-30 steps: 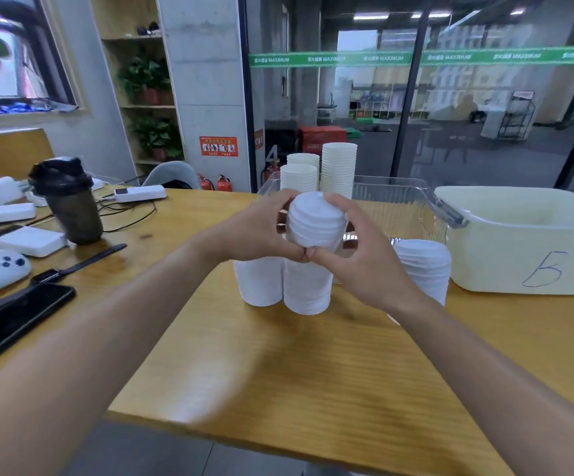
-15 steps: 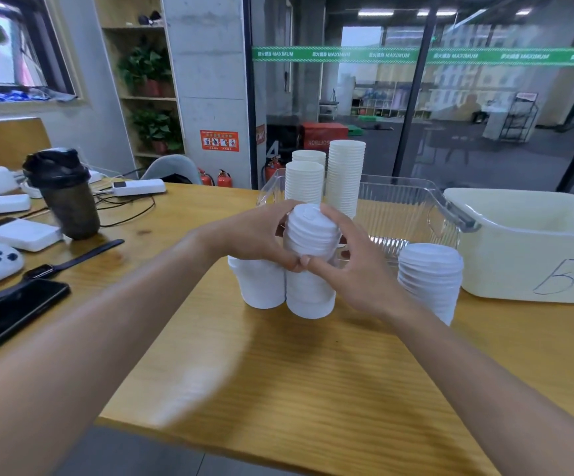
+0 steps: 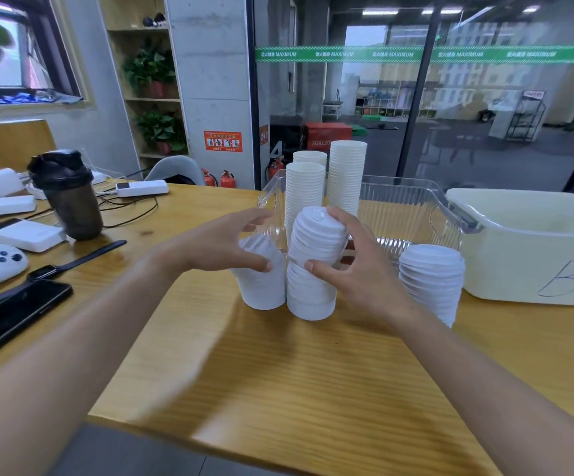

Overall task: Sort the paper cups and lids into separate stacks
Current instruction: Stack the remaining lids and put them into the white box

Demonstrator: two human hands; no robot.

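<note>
White lid stack sits mid-worktop; right hand has its grip curled round the top half, left hand hovers beside it, fingers spread wide, holding nothing.

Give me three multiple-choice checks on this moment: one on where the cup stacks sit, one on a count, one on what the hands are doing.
1. Where do the paper cup stacks stand?
A. In the clear plastic bin
B. In the white tub marked B
C. On the phone

2. How many lid stacks stand on the wooden table?
A. One
B. Three
C. Five

3. What is the state of the hands?
A. Both lie flat on the table
B. Right hand holds the middle lid stack, left hand open beside it
C. Both hold the shaker bottle

Answers:
1 A, the cups rise from inside the clear plastic bin.
2 B, a left lid stack, the middle lid stack and a right lid stack.
3 B, the right hand wraps the middle stack; the left hand has spread fingers gripping nothing.
</note>
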